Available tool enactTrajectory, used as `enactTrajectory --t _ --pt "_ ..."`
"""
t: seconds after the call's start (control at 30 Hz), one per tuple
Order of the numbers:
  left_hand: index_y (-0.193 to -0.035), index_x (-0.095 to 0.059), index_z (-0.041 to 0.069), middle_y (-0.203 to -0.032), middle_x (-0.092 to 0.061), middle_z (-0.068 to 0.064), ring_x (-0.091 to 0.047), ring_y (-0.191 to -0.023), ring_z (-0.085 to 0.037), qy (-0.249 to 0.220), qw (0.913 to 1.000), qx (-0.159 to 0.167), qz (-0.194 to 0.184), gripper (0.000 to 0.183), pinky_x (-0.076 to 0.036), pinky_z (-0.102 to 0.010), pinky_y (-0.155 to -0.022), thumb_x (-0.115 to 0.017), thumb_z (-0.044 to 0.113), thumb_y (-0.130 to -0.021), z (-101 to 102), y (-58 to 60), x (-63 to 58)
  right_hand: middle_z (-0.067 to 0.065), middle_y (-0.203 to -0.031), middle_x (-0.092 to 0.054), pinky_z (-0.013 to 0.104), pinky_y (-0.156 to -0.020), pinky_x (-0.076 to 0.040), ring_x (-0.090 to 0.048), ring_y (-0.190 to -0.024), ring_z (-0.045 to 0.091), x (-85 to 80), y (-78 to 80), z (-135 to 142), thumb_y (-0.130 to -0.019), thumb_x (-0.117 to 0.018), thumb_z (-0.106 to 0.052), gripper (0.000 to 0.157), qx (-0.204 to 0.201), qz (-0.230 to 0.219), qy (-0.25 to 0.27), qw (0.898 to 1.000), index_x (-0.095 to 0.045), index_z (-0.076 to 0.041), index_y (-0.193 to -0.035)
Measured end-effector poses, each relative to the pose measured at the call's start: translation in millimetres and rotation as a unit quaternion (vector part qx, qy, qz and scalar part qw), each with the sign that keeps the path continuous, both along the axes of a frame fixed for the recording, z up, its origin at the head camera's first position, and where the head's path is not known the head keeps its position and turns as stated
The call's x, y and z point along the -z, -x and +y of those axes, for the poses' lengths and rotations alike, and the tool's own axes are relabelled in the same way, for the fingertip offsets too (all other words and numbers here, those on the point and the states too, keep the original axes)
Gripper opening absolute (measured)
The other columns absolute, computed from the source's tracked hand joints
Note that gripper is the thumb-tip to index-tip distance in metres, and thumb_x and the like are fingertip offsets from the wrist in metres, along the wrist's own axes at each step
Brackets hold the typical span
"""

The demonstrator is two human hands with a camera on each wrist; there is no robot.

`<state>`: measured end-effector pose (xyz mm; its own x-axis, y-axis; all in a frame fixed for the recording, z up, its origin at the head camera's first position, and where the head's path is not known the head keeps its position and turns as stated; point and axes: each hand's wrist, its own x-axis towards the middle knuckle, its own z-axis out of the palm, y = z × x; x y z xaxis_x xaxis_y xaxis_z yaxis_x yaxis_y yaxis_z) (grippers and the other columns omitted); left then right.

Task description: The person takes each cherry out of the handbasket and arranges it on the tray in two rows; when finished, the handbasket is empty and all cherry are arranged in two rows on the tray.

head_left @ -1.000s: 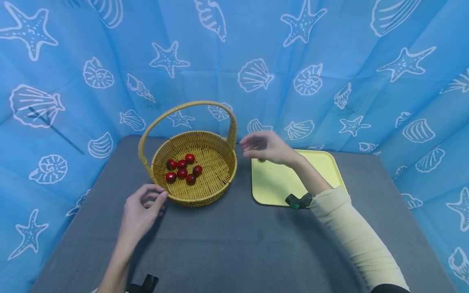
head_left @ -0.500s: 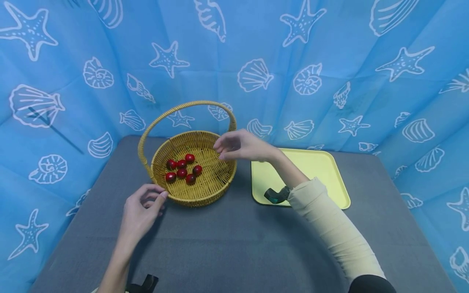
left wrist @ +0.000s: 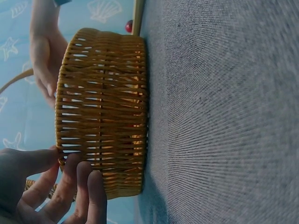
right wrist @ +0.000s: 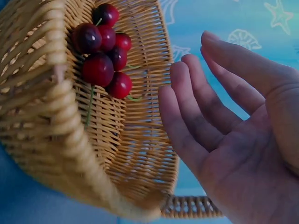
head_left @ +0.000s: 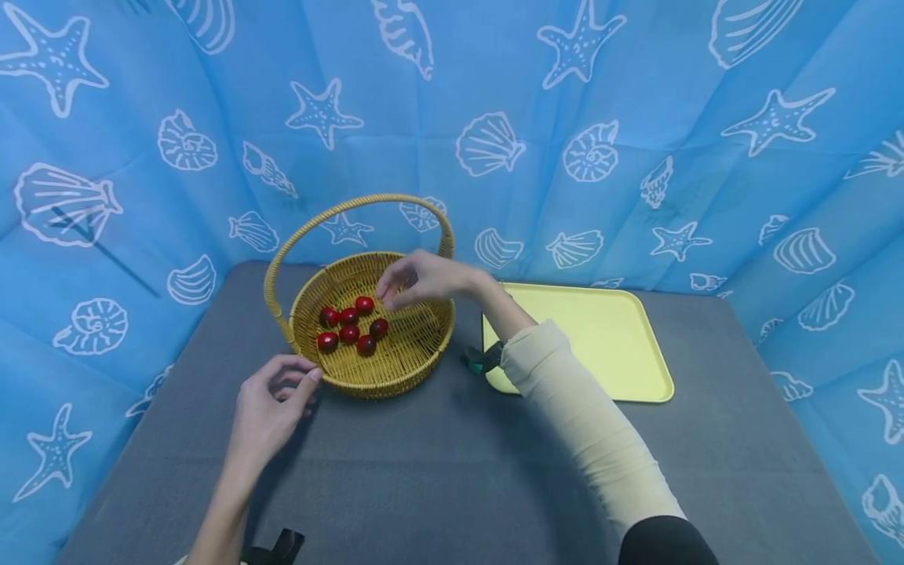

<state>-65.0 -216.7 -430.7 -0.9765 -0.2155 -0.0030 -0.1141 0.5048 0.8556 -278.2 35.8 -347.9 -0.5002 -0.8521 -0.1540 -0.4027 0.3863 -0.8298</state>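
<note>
A round wicker basket (head_left: 417,345) with a tall arched handle (head_left: 360,202) stands on the table. Several dark red cherries (head_left: 349,334) lie in its left half; thin green stems show in the right wrist view. My left hand (head_left: 271,404) pinches the basket's near-left rim between thumb and fingers, as the left wrist view shows. Over the inside of the basket hovers my right hand (head_left: 427,278), its fingertips just right of the cherries. Its fingers (right wrist: 187,98) are gently bent, and nothing lies in the palm.
Right of the basket lies a flat yellow tray (head_left: 600,337), partly covered by my right forearm. A single cherry (left wrist: 129,25) shows by the tray's edge in the left wrist view. A blue curtain (head_left: 523,94) with shell prints hangs behind the grey table (head_left: 395,486).
My right hand has moved left from above the tray's left edge, over the basket's rim, to beside the cherries. The left hand and basket have stayed put.
</note>
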Motion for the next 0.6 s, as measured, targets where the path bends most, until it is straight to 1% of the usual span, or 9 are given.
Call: enactTrajectory --t 0.07,0.17,0.3,0.37,0.5,0.6 --pt "-0.129 -0.067 0.009 -0.114 -0.079 -0.02 -0.078 -0.086 -0.028 0.0 1.0 0.0 -0.002 0.027 -0.067 -0.03 -0.069 -0.07 0.025 -0.108 -0.7 0.1 -0.3 0.011 -0.123 -0.077 0.042 -0.105 -0.064 -0.074 -0.113 0.023 2.2 1.8 -6.6 -0.102 -0.076 -0.014 0.031 -0.001 -0.017 -0.013 1.0 -0.072 -0.004 -0.131" --pt "-0.129 -0.067 0.009 -0.114 -0.079 -0.02 -0.078 -0.086 -0.027 0.0 1.0 0.001 -0.005 0.027 -0.067 -0.03 -0.069 -0.07 0.026 -0.108 -1.2 0.3 -0.7 0.011 -0.123 -0.077 0.052 -0.107 -0.063 -0.073 -0.118 0.034 7.1 4.4 -13.7 -0.102 -0.076 -0.014 0.035 0.003 -0.05 -0.023 0.998 -0.07 -0.001 -0.133" --pt "-0.128 -0.067 0.009 -0.113 -0.079 -0.02 -0.078 -0.085 -0.025 0.0 1.0 0.001 -0.003 0.027 -0.067 -0.029 -0.069 -0.07 0.027 -0.108 -1.3 0.4 -1.1 0.015 -0.123 -0.076 0.056 -0.11 -0.06 -0.07 -0.123 0.043 15.0 8.1 -20.1 -0.102 -0.075 -0.015 0.036 0.015 -0.076 -0.028 0.997 -0.07 -0.001 -0.134" --pt "-0.128 -0.067 0.009 -0.114 -0.079 -0.02 -0.077 -0.084 -0.023 -0.001 1.0 0.002 -0.003 0.028 -0.067 -0.029 -0.068 -0.07 0.027 -0.108 -1.5 0.4 -1.2 0.017 -0.123 -0.076 0.057 -0.11 -0.06 -0.07 -0.122 0.044 18.9 10.0 -22.8 -0.102 -0.075 -0.014 0.035 0.023 -0.082 -0.03 0.996 -0.071 -0.001 -0.134" --pt "-0.128 -0.067 0.009 -0.114 -0.079 -0.02 -0.077 -0.083 -0.02 -0.003 1.0 0.003 -0.004 0.029 -0.066 -0.028 -0.068 -0.07 0.029 -0.108 -1.7 0.7 -1.4 0.021 -0.126 -0.076 0.054 -0.11 -0.061 -0.073 -0.119 0.04 25.5 13.1 -27.0 -0.102 -0.075 -0.014 0.034 0.037 -0.092 -0.034 0.995 -0.072 -0.002 -0.133" --pt "-0.128 -0.067 0.009 -0.114 -0.079 -0.02 -0.077 -0.083 -0.018 -0.006 1.0 0.001 -0.006 0.029 -0.066 -0.028 -0.068 -0.071 0.029 -0.108 -1.8 0.9 -1.2 0.021 -0.129 -0.075 0.051 -0.11 -0.062 -0.074 -0.118 0.037 29.9 13.8 -29.1 -0.102 -0.074 -0.014 0.032 0.048 -0.104 -0.04 0.993 -0.072 -0.003 -0.133"
